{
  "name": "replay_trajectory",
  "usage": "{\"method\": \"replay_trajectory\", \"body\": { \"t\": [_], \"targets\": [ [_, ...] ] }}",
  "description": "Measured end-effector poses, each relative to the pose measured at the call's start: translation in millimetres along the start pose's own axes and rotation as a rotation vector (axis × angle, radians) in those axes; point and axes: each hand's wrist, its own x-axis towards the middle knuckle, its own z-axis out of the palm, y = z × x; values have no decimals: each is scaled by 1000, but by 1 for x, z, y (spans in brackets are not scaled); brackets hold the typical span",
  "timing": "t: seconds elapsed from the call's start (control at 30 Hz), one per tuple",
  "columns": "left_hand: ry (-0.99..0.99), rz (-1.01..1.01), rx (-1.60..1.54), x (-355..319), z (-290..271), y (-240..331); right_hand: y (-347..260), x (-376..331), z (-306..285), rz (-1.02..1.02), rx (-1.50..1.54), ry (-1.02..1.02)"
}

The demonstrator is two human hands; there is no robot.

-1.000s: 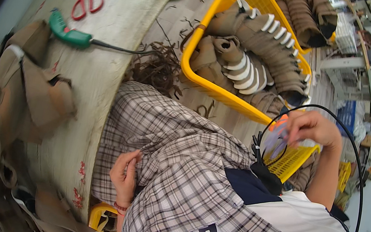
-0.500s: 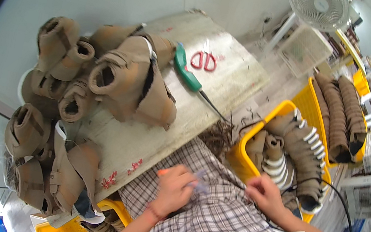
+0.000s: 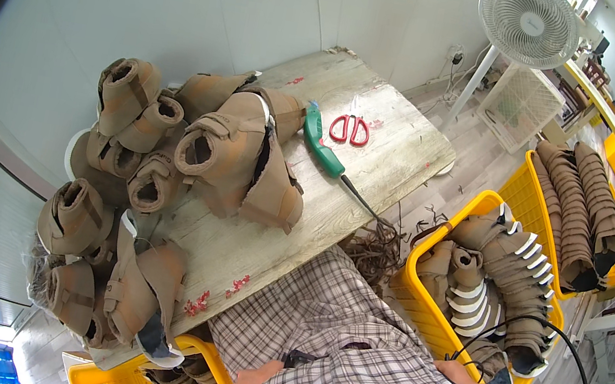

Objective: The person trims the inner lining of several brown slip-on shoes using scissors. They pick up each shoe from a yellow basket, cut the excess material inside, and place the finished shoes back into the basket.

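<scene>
Brown rolls sat at the left. At the bottom middle, the left hand was right by a black thing on the checked cloth — I couldn't tell if it held on. At the lower right, the right arm went behind the cloth — its hand and grip were hidden.
</scene>
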Motion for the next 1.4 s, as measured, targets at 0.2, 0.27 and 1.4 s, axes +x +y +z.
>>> {"method": "replay_trajectory", "body": {
  "t": [0.2,0.27,1.4],
  "targets": [
    [-6,-44,-242,-9,-9,8,15,22,11,-286,-35,173],
    [-152,-107,-232,-8,-22,11,18,31,12,-350,-92,209],
    [-334,-9,-816,-45,-29,24,-227,177,-123,-583,-600,-287]
  ]
}}
